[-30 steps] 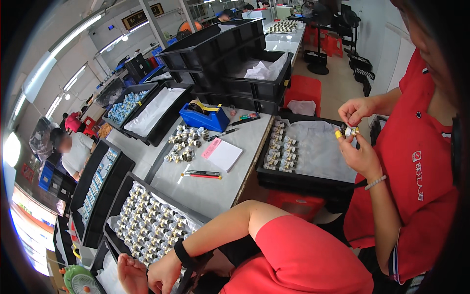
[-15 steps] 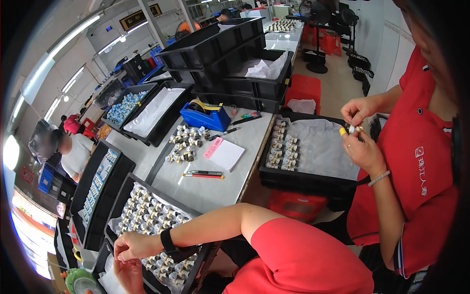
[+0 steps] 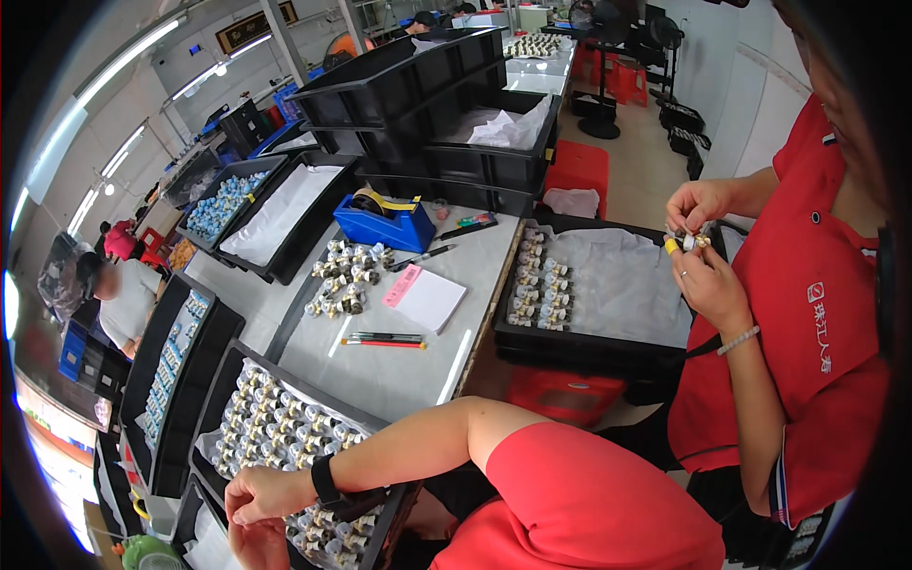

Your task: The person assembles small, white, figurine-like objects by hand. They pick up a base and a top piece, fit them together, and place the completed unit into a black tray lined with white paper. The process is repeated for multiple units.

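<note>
My right hand [image 3: 271, 494], with a black band on its wrist, reaches in from the lower right with its fingers curled into a pinch. Just below it, at the lower edge, my left hand [image 3: 258, 545] shows only in part, fingers bent close to the right one. Whatever lies between them is hidden by the fingers. Both hands are over the near-left corner of a black tray [image 3: 217, 388], lined with white paper. Rows of small white, brass and dark fittings [image 3: 285, 413] fill that tray.
A co-worker's hands [image 3: 708, 271] hold a small fitting beside another black tray [image 3: 594, 344]. On the table lie loose fittings [image 3: 344, 275], a blue tape dispenser [image 3: 385, 223], a notepad [image 3: 427, 296] and pens [image 3: 385, 339]. Stacked black bins [image 3: 408, 90] rise behind; a tray of blue parts [image 3: 171, 370] stands left.
The view has shifted slightly, so the table and trays sit a little further left. My hands stay together in nearly the same pose, slightly lower in the picture.
</note>
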Motion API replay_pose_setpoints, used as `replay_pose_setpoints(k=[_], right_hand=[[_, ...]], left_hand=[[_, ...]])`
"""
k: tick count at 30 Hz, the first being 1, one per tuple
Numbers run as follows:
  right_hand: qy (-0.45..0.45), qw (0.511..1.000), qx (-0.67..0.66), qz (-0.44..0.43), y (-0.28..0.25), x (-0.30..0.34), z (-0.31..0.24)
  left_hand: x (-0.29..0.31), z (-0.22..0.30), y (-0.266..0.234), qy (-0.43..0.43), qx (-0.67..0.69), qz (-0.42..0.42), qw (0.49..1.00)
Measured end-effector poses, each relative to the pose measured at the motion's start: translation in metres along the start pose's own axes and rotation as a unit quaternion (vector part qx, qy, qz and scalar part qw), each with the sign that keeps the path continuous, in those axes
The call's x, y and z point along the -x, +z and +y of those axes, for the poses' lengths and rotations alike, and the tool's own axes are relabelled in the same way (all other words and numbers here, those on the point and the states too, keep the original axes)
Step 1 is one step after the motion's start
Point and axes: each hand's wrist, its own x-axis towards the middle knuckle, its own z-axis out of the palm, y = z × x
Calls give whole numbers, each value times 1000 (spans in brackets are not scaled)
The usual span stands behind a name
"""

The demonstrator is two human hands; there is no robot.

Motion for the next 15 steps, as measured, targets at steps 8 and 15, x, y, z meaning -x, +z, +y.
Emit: replay_pose_setpoints(k=[8, 15], right_hand=[[14, 1000, -12, 8, 0, 4, -8], [-7, 1000, 9, -3, 4, 6, -15]], left_hand=[[-1, -2, 1, 1, -62, 6, 998], [3, -2, -6, -4, -40, 43, 998]])
